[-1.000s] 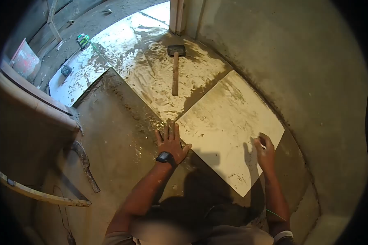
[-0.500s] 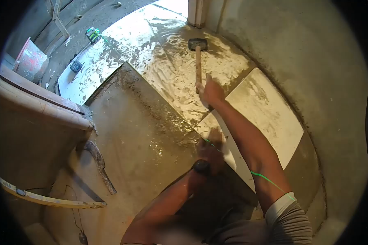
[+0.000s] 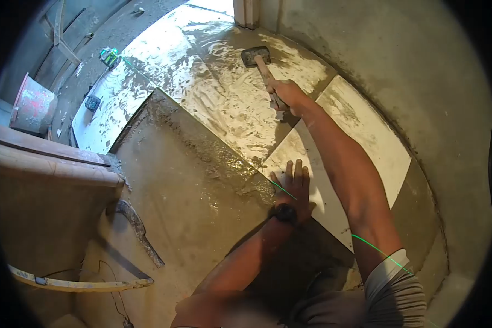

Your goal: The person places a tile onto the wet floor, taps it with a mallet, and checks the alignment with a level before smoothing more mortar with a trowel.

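Observation:
My right hand (image 3: 288,97) is wrapped round the wooden handle of a mallet (image 3: 255,56). Its dark, muddy head is over a smeared pale floor tile (image 3: 229,104) near the far wall. Below it, my left hand (image 3: 293,183) rests with fingers spread on a cleaner pale tile (image 3: 311,164), at the edge beside the wet mortar bed (image 3: 186,180). A dark watch (image 3: 285,213) is on the left wrist. A thin green laser line crosses the left hand and the right arm.
A green-lit laser level (image 3: 109,57) and a small dark block (image 3: 92,103) stand on the far left tiles. A pinkish bucket (image 3: 34,104) is beyond. A hammer-like tool (image 3: 138,232) and a curved-looking straightedge (image 3: 87,285) lie left. Walls bound the right side.
My right hand has moved farther forward, and the mallet handle now slants more. The left hand, blurred before, lies still with fingers spread. The whole view has shifted slightly.

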{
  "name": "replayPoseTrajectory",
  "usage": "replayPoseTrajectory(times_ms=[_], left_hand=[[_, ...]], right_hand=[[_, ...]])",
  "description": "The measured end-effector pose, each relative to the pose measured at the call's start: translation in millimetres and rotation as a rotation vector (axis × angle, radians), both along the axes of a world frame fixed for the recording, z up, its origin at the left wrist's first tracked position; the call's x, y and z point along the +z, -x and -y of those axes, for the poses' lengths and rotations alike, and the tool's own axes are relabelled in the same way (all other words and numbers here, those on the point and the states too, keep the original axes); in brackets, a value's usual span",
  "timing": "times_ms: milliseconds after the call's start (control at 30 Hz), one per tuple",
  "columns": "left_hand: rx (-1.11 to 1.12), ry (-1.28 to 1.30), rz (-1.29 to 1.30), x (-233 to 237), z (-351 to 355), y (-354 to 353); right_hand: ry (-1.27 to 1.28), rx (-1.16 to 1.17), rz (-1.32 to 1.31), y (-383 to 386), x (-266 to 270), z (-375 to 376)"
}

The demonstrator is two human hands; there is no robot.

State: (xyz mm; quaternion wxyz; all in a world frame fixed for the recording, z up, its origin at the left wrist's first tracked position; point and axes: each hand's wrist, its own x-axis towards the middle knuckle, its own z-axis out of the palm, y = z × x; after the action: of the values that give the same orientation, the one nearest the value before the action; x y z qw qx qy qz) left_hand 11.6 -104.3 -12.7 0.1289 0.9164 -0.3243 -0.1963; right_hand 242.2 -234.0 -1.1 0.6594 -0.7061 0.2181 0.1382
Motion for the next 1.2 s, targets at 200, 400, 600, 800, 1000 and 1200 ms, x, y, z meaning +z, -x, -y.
replayPoseTrajectory(times_ms=[200, 400, 600, 800, 1000, 1200], left_hand=[[-0.005, -0.053, -0.038, 11, 3, -6], [0.054, 0.082, 0.156, -12, 28, -35], [0.148, 0.09, 0.227, -36, 29, -52], [0.15, 0.083, 0.24, -40, 29, -52], [0.161, 0.091, 0.242, -37, 29, -51], [0.16, 0.096, 0.229, -37, 28, -51]], right_hand=[[0.515, 0.006, 0.508, 139, 23, 52], [0.783, -0.141, 0.296, 311, 31, 98], [0.619, -0.397, 0.211, 386, 28, 105], [0.225, -0.584, 0.434, 395, 22, 92], [0.416, -0.485, 0.257, 393, -13, 105], [0.488, -0.322, -0.055, 387, -15, 112]])
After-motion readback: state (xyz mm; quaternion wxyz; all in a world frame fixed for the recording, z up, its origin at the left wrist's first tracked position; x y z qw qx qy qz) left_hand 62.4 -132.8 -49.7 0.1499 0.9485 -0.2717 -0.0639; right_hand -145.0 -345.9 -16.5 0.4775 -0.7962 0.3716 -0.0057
